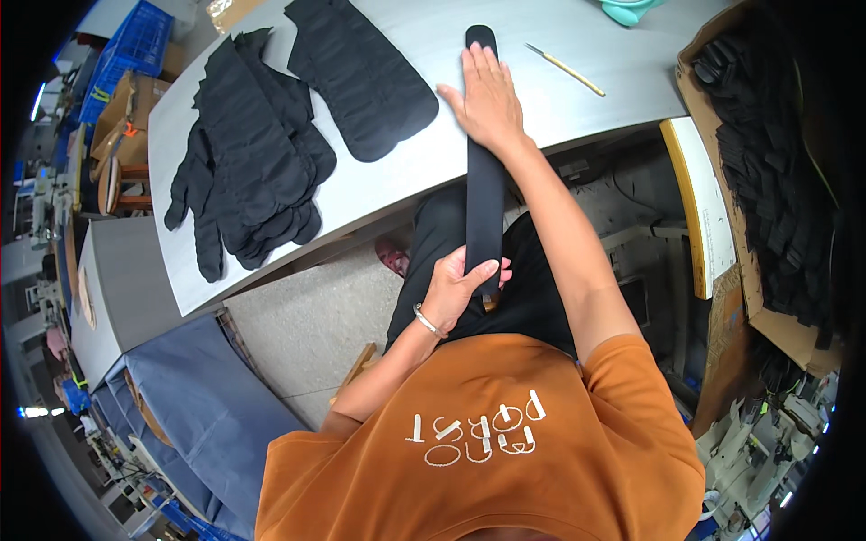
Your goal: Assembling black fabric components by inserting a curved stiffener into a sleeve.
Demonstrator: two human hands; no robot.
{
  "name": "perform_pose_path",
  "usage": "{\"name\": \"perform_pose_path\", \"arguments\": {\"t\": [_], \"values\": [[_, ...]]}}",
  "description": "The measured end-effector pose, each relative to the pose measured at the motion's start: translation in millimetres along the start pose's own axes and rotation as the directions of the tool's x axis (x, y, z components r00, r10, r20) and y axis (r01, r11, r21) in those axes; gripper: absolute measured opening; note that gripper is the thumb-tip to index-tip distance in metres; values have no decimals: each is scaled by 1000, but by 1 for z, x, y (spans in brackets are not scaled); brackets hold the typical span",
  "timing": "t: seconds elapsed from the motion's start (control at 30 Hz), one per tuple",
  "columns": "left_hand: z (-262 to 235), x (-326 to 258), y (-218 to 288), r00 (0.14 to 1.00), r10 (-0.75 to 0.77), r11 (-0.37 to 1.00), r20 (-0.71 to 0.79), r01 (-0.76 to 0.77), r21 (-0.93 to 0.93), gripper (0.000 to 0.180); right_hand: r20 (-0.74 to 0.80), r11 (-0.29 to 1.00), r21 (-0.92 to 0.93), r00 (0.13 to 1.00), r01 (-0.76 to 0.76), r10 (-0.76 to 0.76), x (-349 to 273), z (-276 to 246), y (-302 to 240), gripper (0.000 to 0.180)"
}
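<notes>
A long black fabric strip (484, 203) with a rounded far end runs from the table over its front edge down to my lap. My right hand (492, 97) lies flat on its far part, fingers stretched out and pressing it to the tabletop. The near end is gripped by my left hand (462, 281), thumb on top and fingers underneath, above my thighs. To the right of my right hand lies an awl-like tool (577, 77) with a thin metal tip and a yellowish handle. Left of the strip sits a broad black fabric piece (365, 86) with a rounded end.
A pile of similar black pieces (262, 153) covers the left of the white table (424, 171). At right stands a cardboard box (744, 261) full of black strips. A turquoise object (629, 11) is at the far edge. Blue crates (126, 54) stand far left.
</notes>
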State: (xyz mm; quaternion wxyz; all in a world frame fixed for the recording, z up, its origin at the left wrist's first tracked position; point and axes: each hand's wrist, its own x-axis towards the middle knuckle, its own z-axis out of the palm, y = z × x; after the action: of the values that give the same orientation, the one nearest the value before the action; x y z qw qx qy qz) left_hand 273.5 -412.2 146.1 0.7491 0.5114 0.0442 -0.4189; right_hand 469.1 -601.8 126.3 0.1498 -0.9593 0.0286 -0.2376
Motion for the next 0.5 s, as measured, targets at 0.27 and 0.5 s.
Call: {"name": "perform_pose_path", "arguments": {"t": [0.27, 0.5], "values": [[14, 11, 6, 992, 100, 990, -77, -106, -89, 29, -69, 994, 112, 998, 5, 2, 55, 17, 45, 69], [11, 17, -1, 971, 142, 958, -194, -184, -219, 24, -16, 657, 733, 961, -176, 275, -49, -56, 15, 34]]}}
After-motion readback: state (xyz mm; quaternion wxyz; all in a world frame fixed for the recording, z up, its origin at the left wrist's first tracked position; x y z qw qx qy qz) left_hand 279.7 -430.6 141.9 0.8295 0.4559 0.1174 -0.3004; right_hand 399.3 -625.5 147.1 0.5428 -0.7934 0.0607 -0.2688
